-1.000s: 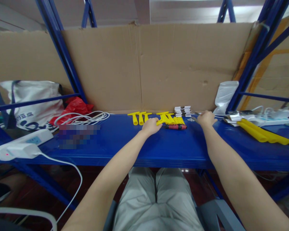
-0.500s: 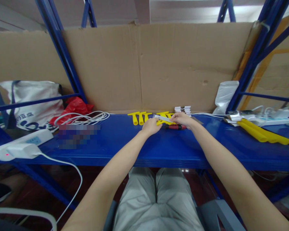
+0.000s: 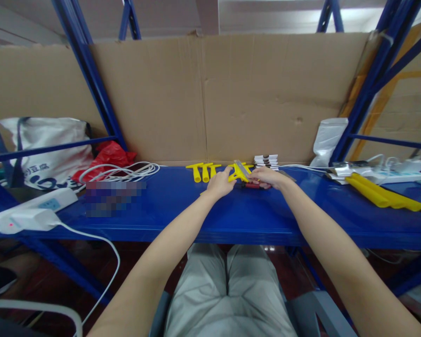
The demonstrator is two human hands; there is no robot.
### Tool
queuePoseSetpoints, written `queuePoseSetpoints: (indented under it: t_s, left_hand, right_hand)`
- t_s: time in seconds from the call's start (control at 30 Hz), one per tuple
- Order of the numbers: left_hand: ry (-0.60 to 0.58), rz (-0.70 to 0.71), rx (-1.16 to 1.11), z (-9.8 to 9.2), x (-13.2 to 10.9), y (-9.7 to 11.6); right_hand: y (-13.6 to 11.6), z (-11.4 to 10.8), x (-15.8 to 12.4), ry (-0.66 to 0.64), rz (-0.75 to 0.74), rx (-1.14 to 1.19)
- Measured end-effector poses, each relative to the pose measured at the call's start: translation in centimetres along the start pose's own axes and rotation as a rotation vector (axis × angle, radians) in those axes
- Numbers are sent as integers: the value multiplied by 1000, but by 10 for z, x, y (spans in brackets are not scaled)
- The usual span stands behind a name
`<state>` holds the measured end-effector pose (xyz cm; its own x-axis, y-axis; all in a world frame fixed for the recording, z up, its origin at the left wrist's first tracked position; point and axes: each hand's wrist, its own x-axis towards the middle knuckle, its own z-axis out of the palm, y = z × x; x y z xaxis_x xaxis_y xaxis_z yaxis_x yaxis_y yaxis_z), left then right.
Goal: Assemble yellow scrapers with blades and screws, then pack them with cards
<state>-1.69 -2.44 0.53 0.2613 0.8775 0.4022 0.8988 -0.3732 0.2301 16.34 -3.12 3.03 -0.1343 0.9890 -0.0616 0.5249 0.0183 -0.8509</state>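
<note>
My left hand (image 3: 220,185) is closed around the handle of a yellow T-shaped scraper (image 3: 234,177), its head tilted up. A flat grey metal blade (image 3: 242,169) lies along that head. My right hand (image 3: 264,177) pinches the lower right end of the blade, where it meets the head. Under my right fingers lies a red-handled tool (image 3: 253,186), partly hidden. Several more yellow T-shaped handles (image 3: 205,174) rest in a row left of my hands. A stack of white-wrapped pieces (image 3: 266,160) stands just behind my right hand.
Yellow long-handled pieces (image 3: 382,192) lie on the blue table (image 3: 252,220) at right, near a power strip (image 3: 400,176). At left are coiled white cables (image 3: 136,172), a red bag (image 3: 114,154), a cloth bag (image 3: 49,150) and a white power strip (image 3: 52,201). Cardboard (image 3: 252,93) stands behind.
The scraper head and blade have turned from lying nearly level to a steeper tilt. My right hand has shifted slightly down, covering more of the red-handled tool.
</note>
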Motion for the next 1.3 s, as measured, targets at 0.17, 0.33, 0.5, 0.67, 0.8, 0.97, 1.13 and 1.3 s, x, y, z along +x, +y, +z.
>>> queuePoseSetpoints:
  t_s: [0.17,0.33,0.5,0.67,0.8,0.97,1.13,1.3]
  left_hand:
    - [-63,169,100,-3,-3,-1]
    - [-133,256,190,-3,-3,-2]
    - [-126,279,200,-3,-4,-1]
    - [-113,282,179,-3,-4,0]
    - [-98,296,156,-2,-3,-2]
    - [-96,305,113,0,-1,-4]
    - [-102,320,41,0,-2,-2]
    - [-126,378,-16,-2,-5,5]
  right_hand:
    - [1,0,3,6,-7,15]
    - [-2,3,4,58,15,121]
    - [-3,5,3,28,-1,259]
    - [2,2,5,-46,-35,321]
    - [5,0,6,-86,-68,316]
    - [5,1,8,-70,-35,307]
    - [1,3,10,-41,-6,363]
    - [3,6,16,46,-1,388]
